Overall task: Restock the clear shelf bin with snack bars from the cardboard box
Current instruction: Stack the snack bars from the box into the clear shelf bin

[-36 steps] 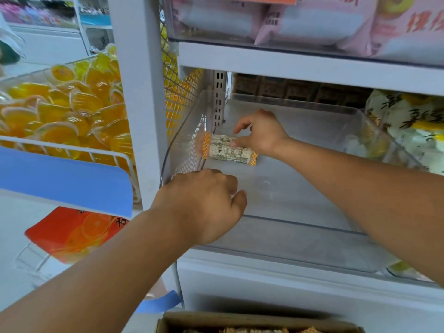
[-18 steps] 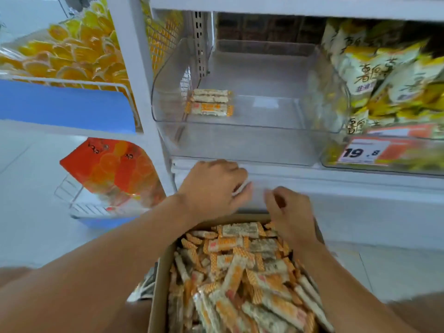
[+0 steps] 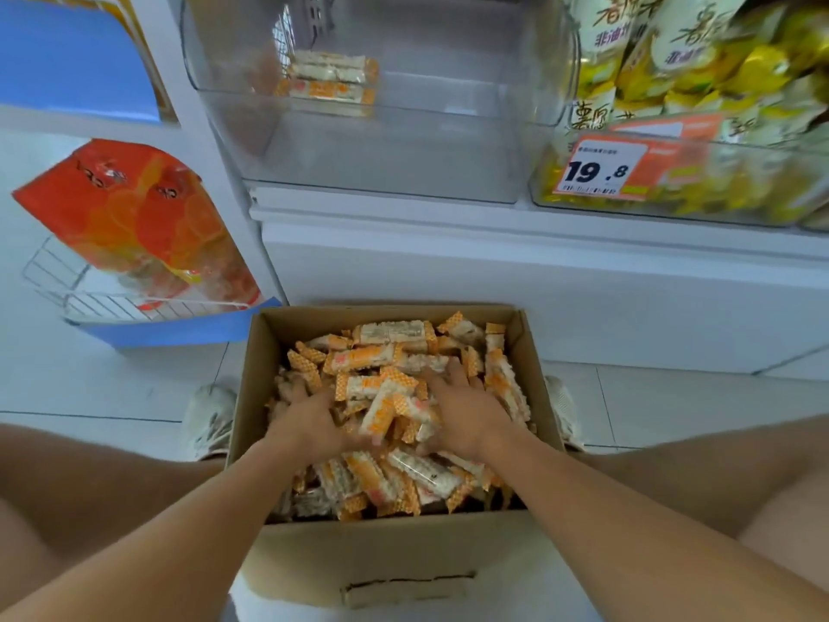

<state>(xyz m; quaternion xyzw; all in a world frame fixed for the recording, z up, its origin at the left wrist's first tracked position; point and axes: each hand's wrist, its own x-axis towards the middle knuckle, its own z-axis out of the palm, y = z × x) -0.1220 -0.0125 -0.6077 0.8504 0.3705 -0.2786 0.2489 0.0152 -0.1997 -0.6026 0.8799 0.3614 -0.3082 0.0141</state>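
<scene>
Head view: both hands, left hand and right hand, dig into snack bars in the cardboard box; grasp cannot be told. Clear shelf bin at twelve o'clock.

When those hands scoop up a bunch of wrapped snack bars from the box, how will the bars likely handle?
Probably light and fairly stiff: the snack bars keep straight shapes in the loose heap inside the cardboard box. Their glossy wrappers look slippery, so some may slide out of the left hand or right hand. Flat sides suggest little rolling.
</scene>
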